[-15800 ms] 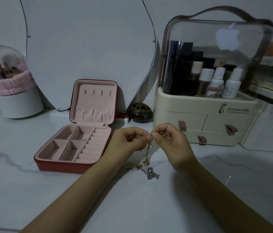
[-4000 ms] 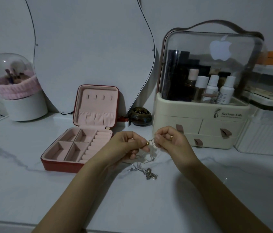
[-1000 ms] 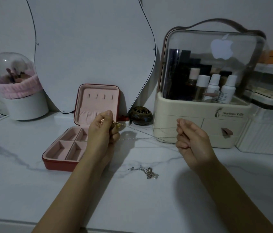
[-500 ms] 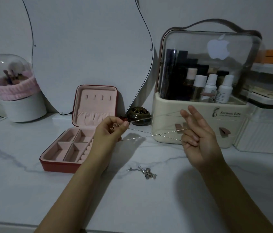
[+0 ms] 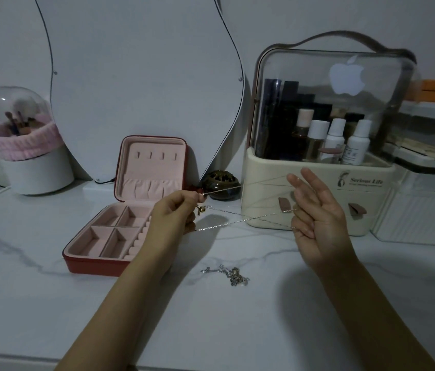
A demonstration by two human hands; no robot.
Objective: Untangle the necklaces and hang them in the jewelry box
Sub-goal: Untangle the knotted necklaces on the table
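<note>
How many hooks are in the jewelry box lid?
4, in one row across the upper part of the open lid: hooks at and. None holds a necklace yet.

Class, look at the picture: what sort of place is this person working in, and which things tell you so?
Most likely a dressing table at home: a mirror leans on the wall, a clear-lidded case holds bottles, and a brush holder stands at the left.

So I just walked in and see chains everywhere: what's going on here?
A person is untangling necklaces. The left hand pinches one end of a thin chain necklace stretched across to the open right hand, looped round its fingers. Another tangled necklace lies on the marble counter. The open jewelry box holds none yet.
</note>
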